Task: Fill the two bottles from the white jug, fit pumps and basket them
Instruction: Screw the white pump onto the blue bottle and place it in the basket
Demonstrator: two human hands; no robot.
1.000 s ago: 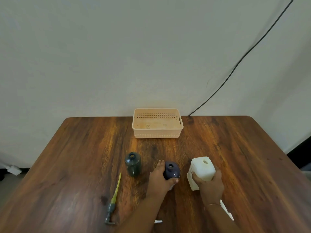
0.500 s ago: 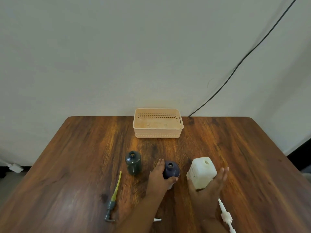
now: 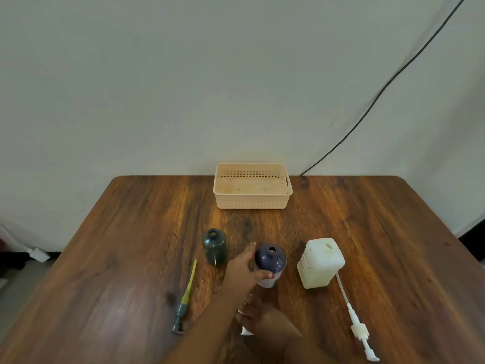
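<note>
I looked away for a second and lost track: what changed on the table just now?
The right hand let go of the white jug and drew back toward the person, now reaching a small white part under the left forearm. The left hand still grips the purple bottle. Green bottle, both pumps and basket stayed put.

My wooden counter (image 3: 367, 232) carries the basket (image 3: 252, 203) at its far edge, two bottles (image 3: 214, 245) (image 3: 270, 258), the white jug (image 3: 319, 262) and two pumps (image 3: 185, 300) (image 3: 358, 329).
</note>
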